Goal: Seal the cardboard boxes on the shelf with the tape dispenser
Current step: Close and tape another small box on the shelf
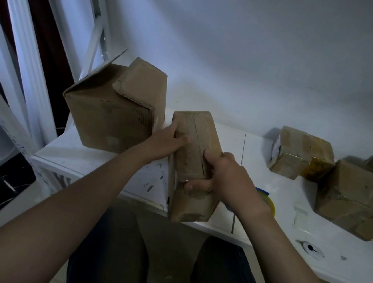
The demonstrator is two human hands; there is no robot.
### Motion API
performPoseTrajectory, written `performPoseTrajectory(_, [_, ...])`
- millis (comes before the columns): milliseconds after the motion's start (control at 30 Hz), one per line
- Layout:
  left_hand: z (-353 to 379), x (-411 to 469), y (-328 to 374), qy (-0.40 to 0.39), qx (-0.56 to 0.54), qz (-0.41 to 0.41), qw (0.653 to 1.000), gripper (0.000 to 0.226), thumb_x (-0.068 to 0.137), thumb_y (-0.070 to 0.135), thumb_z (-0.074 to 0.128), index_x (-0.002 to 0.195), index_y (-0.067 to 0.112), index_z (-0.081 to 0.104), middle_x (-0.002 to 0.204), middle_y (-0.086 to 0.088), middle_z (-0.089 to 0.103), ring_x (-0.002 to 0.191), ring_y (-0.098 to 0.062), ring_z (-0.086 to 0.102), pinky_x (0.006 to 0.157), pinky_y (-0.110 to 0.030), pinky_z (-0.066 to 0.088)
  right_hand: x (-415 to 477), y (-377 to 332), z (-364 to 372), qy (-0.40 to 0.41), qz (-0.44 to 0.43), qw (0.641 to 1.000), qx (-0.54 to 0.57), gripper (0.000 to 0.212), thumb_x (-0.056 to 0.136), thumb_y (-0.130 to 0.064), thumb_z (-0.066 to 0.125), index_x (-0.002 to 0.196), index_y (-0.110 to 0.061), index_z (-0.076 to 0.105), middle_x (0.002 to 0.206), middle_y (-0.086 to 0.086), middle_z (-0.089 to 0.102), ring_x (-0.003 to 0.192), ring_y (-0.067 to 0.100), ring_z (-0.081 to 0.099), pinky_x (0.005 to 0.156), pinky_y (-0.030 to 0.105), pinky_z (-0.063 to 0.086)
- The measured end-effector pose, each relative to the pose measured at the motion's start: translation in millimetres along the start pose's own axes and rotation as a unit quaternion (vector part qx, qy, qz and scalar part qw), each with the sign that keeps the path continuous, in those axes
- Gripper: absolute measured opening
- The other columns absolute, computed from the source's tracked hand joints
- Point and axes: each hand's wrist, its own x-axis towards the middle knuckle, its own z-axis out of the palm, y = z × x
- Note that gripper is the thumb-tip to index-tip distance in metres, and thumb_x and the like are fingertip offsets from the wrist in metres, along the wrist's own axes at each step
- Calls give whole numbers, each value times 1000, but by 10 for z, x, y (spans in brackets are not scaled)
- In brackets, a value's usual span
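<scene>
Four cardboard boxes on one white shelf (pixel 263 234). The narrow box (pixel 192 142) lies at the middle, its near end past the front edge, and two hands hold it. The left hand (pixel 166 142) curls its fingers over the box's upper left edge. The right hand (pixel 225 178) clasps the near end, thumb across the front face. The large box (pixel 107 113), flaps raised, stands just left. The small box (pixel 288 153) and the big box (pixel 355 200) sit to the right. One yellow tape roll (pixel 271 203) lies behind the right wrist, mostly hidden.
</scene>
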Motion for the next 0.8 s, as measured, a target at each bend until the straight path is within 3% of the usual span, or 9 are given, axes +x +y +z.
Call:
performPoseTrajectory(33, [11, -174, 19, -29, -64, -7, 998, 68, 98, 44, 58, 155, 19, 31, 142, 2, 53, 115, -7, 58, 93, -26, 52, 2, 26, -25, -2, -4, 1000, 25, 76, 67, -64, 81, 128, -32, 49, 119, 6, 48, 104, 28, 58, 83, 34, 50])
performPoseTrajectory(100, [57, -483, 44, -99, -81, -17, 992, 61, 93, 39, 67, 147, 24, 44, 126, 10, 62, 95, 7, 61, 80, -15, 52, 6, 85, -73, -27, -12, 998, 57, 85, 70, -51, 86, 143, -33, 45, 132, 6, 51, 115, 27, 56, 90, 32, 46])
performPoseTrajectory(167, [121, -699, 82, -142, -47, -11, 989, 69, 84, 34, 77, 144, 32, 43, 135, 14, 58, 108, 4, 59, 93, -21, 51, -8, 131, -102, -49, -21, 996, 69, 104, 74, -42, 86, 158, -32, 26, 150, 4, 44, 131, 27, 48, 104, 35, 40])
performPoseTrajectory(233, [189, -767, 124, -123, -5, 6, 992, 81, 77, 29, 85, 142, 37, 38, 139, 14, 53, 124, -7, 53, 106, -30, 45, -14, 158, -114, -48, -32, 996, 72, 107, 76, -39, 86, 160, -31, 20, 154, 4, 41, 135, 26, 44, 108, 33, 36])
performPoseTrajectory(367, [168, -621, 335, -63, 17, 31, 997, 95, 75, 25, 88, 152, 28, 32, 140, 11, 53, 130, -15, 51, 96, -22, 44, 8, 244, -252, 13, -32, 995, 95, 105, 76, -35, 87, 160, -29, 23, 144, 5, 46, 129, 23, 47, 93, 21, 33])
performPoseTrajectory(500, [194, -228, 706, -23, 94, 66, 993, 100, 78, 32, 85, 156, 22, 24, 146, 7, 47, 130, -17, 50, 95, -25, 43, 56, 418, -556, 101, -16, 983, 152, 99, 75, -24, 88, 156, -24, 32, 140, 8, 48, 126, 25, 51, 99, 28, 43])
performPoseTrajectory(667, [424, 454, 1199, 36, 135, 136, 981, 84, 74, 29, 86, 146, 19, 43, 131, -4, 63, 114, -23, 61, 94, -39, 53, 207, 757, -1049, 173, 10, 970, 168, 83, 75, -15, 87, 146, -13, 45, 134, 12, 52, 115, 24, 55, 86, 25, 42])
performPoseTrajectory(800, [726, 906, 1382, 33, 106, 147, 983, 76, 69, 28, 90, 137, 21, 56, 125, 1, 68, 108, -19, 65, 88, -31, 53, 357, 1141, -1288, 167, 51, 975, 140, 81, 76, -14, 86, 146, -10, 46, 138, 14, 53, 122, 30, 55, 90, 29, 43])
